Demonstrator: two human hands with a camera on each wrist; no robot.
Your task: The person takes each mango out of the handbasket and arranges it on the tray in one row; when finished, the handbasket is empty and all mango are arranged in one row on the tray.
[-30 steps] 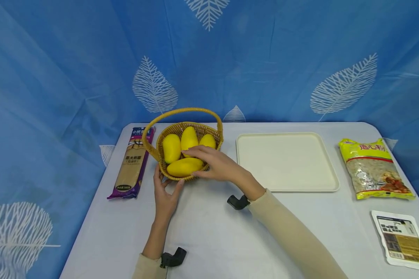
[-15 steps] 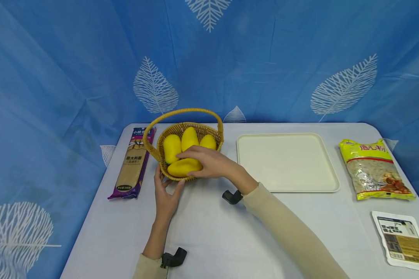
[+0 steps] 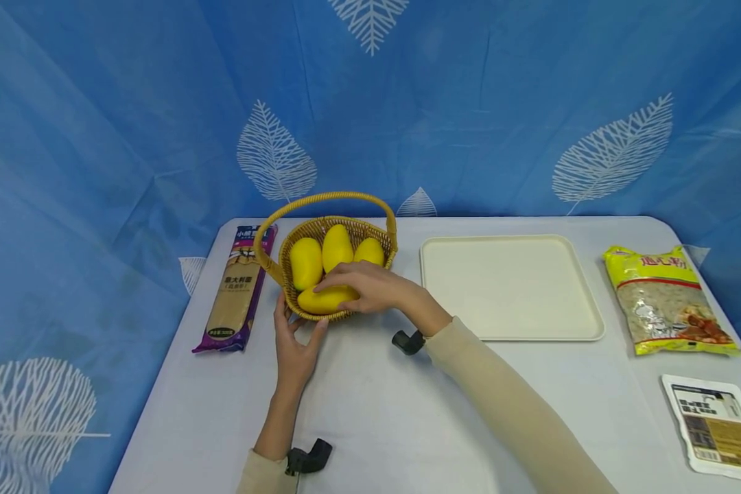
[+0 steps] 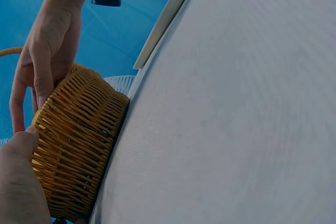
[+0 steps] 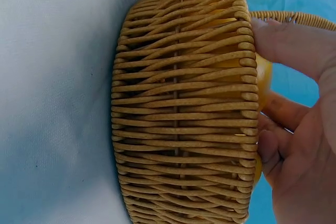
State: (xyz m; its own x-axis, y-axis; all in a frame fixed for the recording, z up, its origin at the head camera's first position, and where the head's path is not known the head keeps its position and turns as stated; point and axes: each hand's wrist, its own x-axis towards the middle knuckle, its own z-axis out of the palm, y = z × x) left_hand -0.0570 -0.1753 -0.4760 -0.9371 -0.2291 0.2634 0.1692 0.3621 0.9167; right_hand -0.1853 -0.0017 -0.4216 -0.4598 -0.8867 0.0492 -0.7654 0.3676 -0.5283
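A wicker basket [image 3: 287,300] with an arched handle [image 3: 333,195] holds several yellow mangoes [image 3: 306,263]. At its near left side, my left hand [image 3: 293,353] grips the basket, with the thumb [image 4: 23,142] at the rim in the left wrist view. My right hand [image 3: 373,285] reaches over the near rim from the right. Its fingers curl over the front mango [image 3: 321,300], which lies sideways in the basket. In the right wrist view the woven wall hides most of the mangoes, and my right hand [image 5: 304,145] is at the rim.
To the basket's left lies a spaghetti packet [image 3: 234,291]. A cream tray [image 3: 512,288] rests to its right. Farther right are a yellow-topped pasta bag [image 3: 669,302] and a white flat packet [image 3: 716,425]. A blue leaf-print curtain [image 3: 457,103] hangs behind the white table [image 3: 407,418].
My right hand has shifted left and lower over the front mango, its fingers curling around it. The left hand and basket stay in place.
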